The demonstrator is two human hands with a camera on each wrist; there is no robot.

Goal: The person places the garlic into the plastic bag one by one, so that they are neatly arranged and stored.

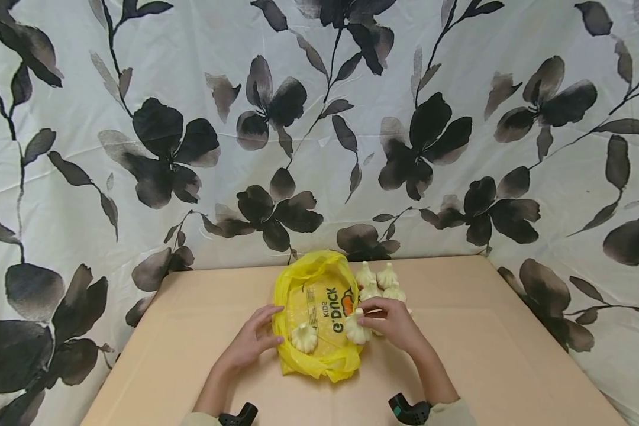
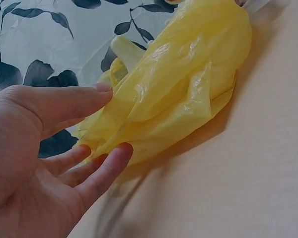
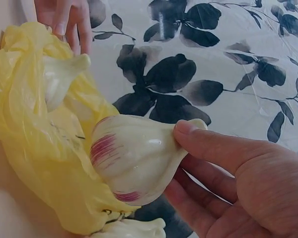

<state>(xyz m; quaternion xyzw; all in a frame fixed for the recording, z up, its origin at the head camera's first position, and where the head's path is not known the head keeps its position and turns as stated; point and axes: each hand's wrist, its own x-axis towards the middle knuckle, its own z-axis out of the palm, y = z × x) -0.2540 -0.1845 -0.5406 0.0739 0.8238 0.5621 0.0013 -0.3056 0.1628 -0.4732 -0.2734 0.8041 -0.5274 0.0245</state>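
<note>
My right hand (image 1: 391, 322) pinches a garlic bulb (image 3: 139, 158) by its neck, thumb on one side and fingers on the other. The bulb is cream with purplish streaks and is over the right rim of a yellow plastic bag (image 1: 284, 290). Inside the open-mouthed bag lies another garlic bulb (image 1: 304, 338), on printed plastic with dark lettering. At the bag's left side, my left hand (image 1: 250, 337) touches the rim with thumb and fingers extended. In the left wrist view the left hand's thumb (image 2: 102, 89) rests against the crinkled yellow plastic.
Several more garlic bulbs (image 1: 387, 277) stand grouped just right of the bag. Everything sits on a tan tabletop (image 1: 484, 331). A white cloth with dark flowers (image 1: 351, 148) hangs behind the table. Black wrist devices (image 1: 411, 410) are at both wrists.
</note>
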